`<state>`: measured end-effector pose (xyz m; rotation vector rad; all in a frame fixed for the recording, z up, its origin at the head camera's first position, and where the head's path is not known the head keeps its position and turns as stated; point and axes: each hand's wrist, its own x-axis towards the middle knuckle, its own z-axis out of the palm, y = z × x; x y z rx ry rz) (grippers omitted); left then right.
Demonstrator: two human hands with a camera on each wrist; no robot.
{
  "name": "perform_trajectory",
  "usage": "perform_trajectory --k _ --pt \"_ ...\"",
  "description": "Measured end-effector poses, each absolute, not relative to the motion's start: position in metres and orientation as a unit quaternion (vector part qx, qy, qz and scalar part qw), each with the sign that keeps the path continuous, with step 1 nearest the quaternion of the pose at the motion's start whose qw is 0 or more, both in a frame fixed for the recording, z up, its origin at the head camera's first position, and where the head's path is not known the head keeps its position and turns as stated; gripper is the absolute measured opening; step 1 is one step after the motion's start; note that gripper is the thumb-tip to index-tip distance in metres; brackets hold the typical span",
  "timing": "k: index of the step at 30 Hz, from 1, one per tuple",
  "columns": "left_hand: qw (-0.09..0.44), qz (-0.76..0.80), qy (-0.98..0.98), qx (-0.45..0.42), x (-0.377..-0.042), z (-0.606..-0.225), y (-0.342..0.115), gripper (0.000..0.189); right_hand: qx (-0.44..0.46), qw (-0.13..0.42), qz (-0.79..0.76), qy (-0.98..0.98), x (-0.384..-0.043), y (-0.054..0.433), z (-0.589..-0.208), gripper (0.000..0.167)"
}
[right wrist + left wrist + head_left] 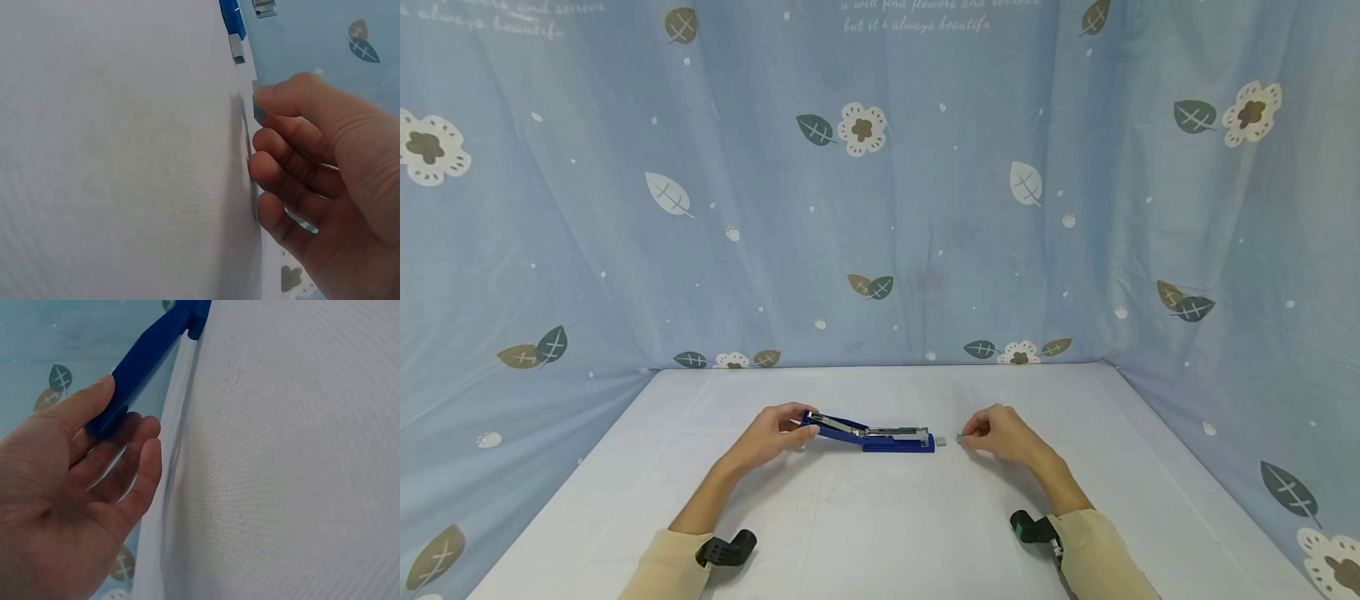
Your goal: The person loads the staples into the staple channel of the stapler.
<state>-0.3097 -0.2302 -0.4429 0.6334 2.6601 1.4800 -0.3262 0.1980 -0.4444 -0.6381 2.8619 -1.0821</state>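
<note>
White table (865, 517), blue curtain (925, 208)

Head: the opened stapler (898, 447) sits mid-table, a grey block (941, 442) just beside it.
Left wrist: left hand (69, 487) grips its end; hold firm.
Right wrist: right hand (331, 162) pinches a second block (259, 112), perhaps staples; squeeze lightly.

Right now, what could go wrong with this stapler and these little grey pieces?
The right hand pinches a tiny grey piece, which might slip out. The loose piece lies close to the stapler, so a nudge could shift it. The left hand holds the stapler's far end raised; if that grip loosens, it could drop.
</note>
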Motion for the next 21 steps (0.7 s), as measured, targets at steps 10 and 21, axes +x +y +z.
perform_trajectory --k 10,21 --pt "0.022 0.484 0.850 0.208 -0.308 -0.442 -0.230 0.041 -0.201 0.001 -0.335 0.921 -0.326 0.195 -0.439 0.008" --pt "0.014 0.476 0.853 0.214 -0.308 -0.441 -0.230 0.041 -0.212 0.000 -0.329 0.920 -0.323 0.189 -0.426 0.006"
